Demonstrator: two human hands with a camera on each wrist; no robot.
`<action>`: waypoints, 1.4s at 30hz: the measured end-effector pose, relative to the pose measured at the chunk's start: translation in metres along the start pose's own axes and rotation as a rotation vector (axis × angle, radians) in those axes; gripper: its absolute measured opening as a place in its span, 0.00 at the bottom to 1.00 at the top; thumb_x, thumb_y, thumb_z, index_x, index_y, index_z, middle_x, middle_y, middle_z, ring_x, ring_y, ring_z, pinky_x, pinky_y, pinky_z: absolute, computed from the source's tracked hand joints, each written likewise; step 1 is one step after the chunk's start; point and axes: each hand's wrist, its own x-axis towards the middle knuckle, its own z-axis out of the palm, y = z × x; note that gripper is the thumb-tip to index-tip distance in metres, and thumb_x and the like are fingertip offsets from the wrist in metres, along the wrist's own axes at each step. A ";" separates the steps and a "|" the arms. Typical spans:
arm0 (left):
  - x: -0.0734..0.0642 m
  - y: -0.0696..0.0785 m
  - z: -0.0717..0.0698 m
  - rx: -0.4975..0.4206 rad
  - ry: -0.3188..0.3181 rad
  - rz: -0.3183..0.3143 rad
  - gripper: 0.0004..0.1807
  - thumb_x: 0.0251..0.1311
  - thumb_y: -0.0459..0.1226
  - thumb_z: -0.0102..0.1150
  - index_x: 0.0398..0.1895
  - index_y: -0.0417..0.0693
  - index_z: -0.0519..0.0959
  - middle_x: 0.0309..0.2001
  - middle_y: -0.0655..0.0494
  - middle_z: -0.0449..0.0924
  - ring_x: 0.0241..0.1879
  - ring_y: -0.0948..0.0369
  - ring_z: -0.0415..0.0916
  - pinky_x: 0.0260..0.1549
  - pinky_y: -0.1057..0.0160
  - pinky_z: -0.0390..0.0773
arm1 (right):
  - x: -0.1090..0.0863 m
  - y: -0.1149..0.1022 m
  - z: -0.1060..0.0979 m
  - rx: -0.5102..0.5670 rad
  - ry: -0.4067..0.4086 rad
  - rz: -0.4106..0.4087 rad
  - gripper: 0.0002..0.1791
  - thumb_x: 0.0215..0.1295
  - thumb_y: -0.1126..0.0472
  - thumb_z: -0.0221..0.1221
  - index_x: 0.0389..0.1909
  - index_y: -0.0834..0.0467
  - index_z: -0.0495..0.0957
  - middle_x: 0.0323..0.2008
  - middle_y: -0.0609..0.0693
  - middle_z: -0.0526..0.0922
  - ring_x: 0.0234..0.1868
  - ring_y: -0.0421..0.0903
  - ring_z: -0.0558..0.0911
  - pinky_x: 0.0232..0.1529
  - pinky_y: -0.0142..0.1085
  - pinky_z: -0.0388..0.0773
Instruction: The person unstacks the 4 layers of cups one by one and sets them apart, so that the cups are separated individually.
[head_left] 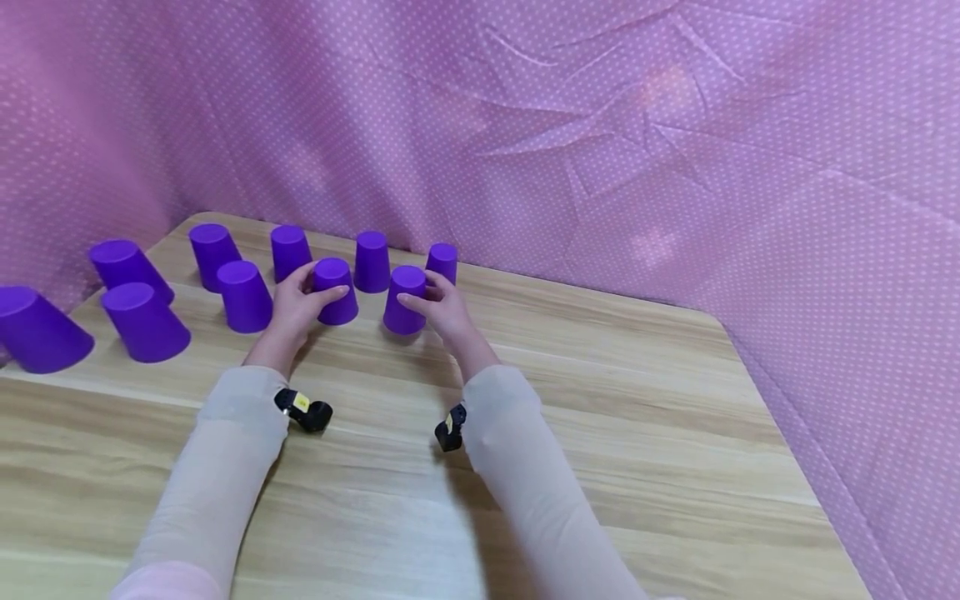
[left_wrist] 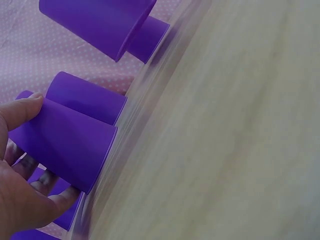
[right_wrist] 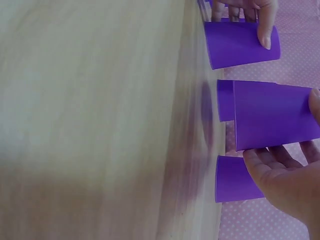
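Note:
My left hand grips an upside-down purple cup, thumb on its near side and fingers round the left. That cup's rim is at the tabletop in the left wrist view. To the right, my right hand holds another inverted purple cup between thumb and fingers. In the right wrist view this held cup hangs a little above the table, with a gap and a shadow beneath its rim. Behind the two held cups stand a purple cup and, partly hidden by the right hand, another purple cup.
Several more upside-down purple cups stand to the left, among them a near cup, a back cup and a far-left cup. The wood-grain table ends at a pink dotted curtain behind and at both sides.

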 end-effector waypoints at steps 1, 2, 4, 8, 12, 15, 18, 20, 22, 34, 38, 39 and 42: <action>0.000 0.000 0.000 0.008 -0.004 0.004 0.36 0.47 0.37 0.62 0.61 0.42 0.59 0.56 0.42 0.63 0.54 0.53 0.61 0.54 0.61 0.60 | 0.000 0.001 0.001 -0.002 0.003 -0.004 0.33 0.46 0.64 0.64 0.56 0.55 0.66 0.48 0.56 0.72 0.49 0.48 0.71 0.47 0.39 0.69; 0.000 0.000 0.000 0.012 -0.005 0.001 0.36 0.47 0.37 0.62 0.61 0.42 0.59 0.56 0.42 0.63 0.54 0.53 0.60 0.54 0.61 0.60 | 0.000 0.002 0.001 -0.006 0.005 -0.006 0.32 0.46 0.64 0.64 0.56 0.55 0.66 0.48 0.56 0.72 0.49 0.48 0.71 0.47 0.38 0.69; 0.000 0.000 0.001 0.009 -0.003 -0.003 0.36 0.47 0.36 0.62 0.61 0.42 0.58 0.56 0.41 0.62 0.55 0.52 0.60 0.54 0.61 0.59 | 0.000 0.004 0.003 -0.024 0.008 -0.015 0.32 0.46 0.64 0.64 0.55 0.55 0.66 0.48 0.56 0.73 0.49 0.48 0.71 0.47 0.37 0.69; -0.002 0.001 0.001 0.001 -0.005 0.003 0.36 0.48 0.36 0.62 0.61 0.42 0.59 0.56 0.41 0.62 0.54 0.53 0.60 0.54 0.61 0.59 | -0.001 0.007 0.003 -0.062 0.019 -0.024 0.33 0.46 0.63 0.64 0.56 0.55 0.65 0.49 0.57 0.72 0.50 0.48 0.71 0.49 0.37 0.68; -0.003 0.001 0.002 -0.004 -0.010 0.012 0.36 0.47 0.36 0.62 0.61 0.41 0.59 0.56 0.42 0.63 0.54 0.53 0.61 0.54 0.61 0.60 | 0.000 0.012 0.003 -0.074 0.033 -0.026 0.33 0.47 0.61 0.64 0.57 0.56 0.64 0.50 0.57 0.71 0.50 0.48 0.70 0.50 0.38 0.67; -0.004 0.002 0.003 0.001 -0.009 0.019 0.36 0.47 0.36 0.62 0.61 0.40 0.59 0.56 0.41 0.63 0.54 0.53 0.61 0.54 0.61 0.60 | 0.002 0.016 0.003 -0.072 0.048 -0.028 0.32 0.47 0.61 0.63 0.57 0.56 0.65 0.49 0.57 0.72 0.50 0.48 0.70 0.50 0.38 0.67; -0.004 0.002 0.003 0.005 -0.004 0.021 0.36 0.48 0.35 0.61 0.61 0.40 0.59 0.56 0.41 0.63 0.54 0.52 0.61 0.54 0.61 0.60 | 0.003 0.019 0.003 -0.062 0.061 -0.031 0.31 0.47 0.62 0.64 0.56 0.56 0.66 0.48 0.56 0.72 0.49 0.47 0.71 0.50 0.37 0.67; -0.005 0.002 0.003 0.003 0.000 0.020 0.35 0.48 0.35 0.61 0.61 0.40 0.59 0.56 0.40 0.63 0.54 0.52 0.61 0.54 0.61 0.60 | 0.004 0.020 0.003 -0.054 0.061 -0.036 0.31 0.47 0.62 0.63 0.55 0.56 0.66 0.48 0.55 0.73 0.49 0.47 0.71 0.50 0.37 0.66; -0.006 0.002 0.003 0.004 0.001 0.012 0.36 0.48 0.34 0.61 0.61 0.40 0.58 0.56 0.40 0.62 0.55 0.52 0.60 0.54 0.61 0.59 | 0.004 0.021 0.003 -0.051 0.060 -0.045 0.31 0.47 0.62 0.63 0.55 0.57 0.66 0.48 0.55 0.73 0.49 0.47 0.71 0.50 0.37 0.67; -0.007 0.000 0.001 0.004 0.002 0.008 0.36 0.48 0.35 0.61 0.61 0.41 0.58 0.57 0.41 0.62 0.56 0.52 0.59 0.55 0.61 0.58 | 0.002 0.019 0.005 -0.048 0.056 -0.062 0.30 0.49 0.64 0.62 0.55 0.58 0.66 0.48 0.57 0.73 0.49 0.48 0.71 0.50 0.38 0.67; -0.008 0.001 0.001 0.011 0.006 0.009 0.37 0.48 0.36 0.61 0.61 0.41 0.57 0.57 0.41 0.62 0.55 0.52 0.59 0.55 0.60 0.58 | 0.002 0.019 0.006 -0.058 0.057 -0.046 0.30 0.49 0.63 0.62 0.56 0.58 0.65 0.49 0.56 0.72 0.50 0.48 0.71 0.51 0.38 0.66; -0.009 0.001 0.001 0.006 0.005 0.009 0.37 0.48 0.35 0.61 0.61 0.41 0.57 0.57 0.41 0.62 0.55 0.52 0.59 0.55 0.60 0.58 | 0.002 0.019 0.006 -0.059 0.057 -0.041 0.30 0.49 0.62 0.62 0.56 0.57 0.65 0.49 0.56 0.72 0.50 0.48 0.71 0.51 0.38 0.66; -0.009 0.001 0.001 -0.002 0.002 0.002 0.37 0.48 0.35 0.61 0.62 0.41 0.57 0.57 0.41 0.61 0.55 0.52 0.59 0.55 0.61 0.59 | 0.002 0.020 0.006 -0.057 0.057 -0.030 0.30 0.49 0.62 0.62 0.56 0.57 0.65 0.49 0.56 0.72 0.50 0.48 0.70 0.51 0.37 0.66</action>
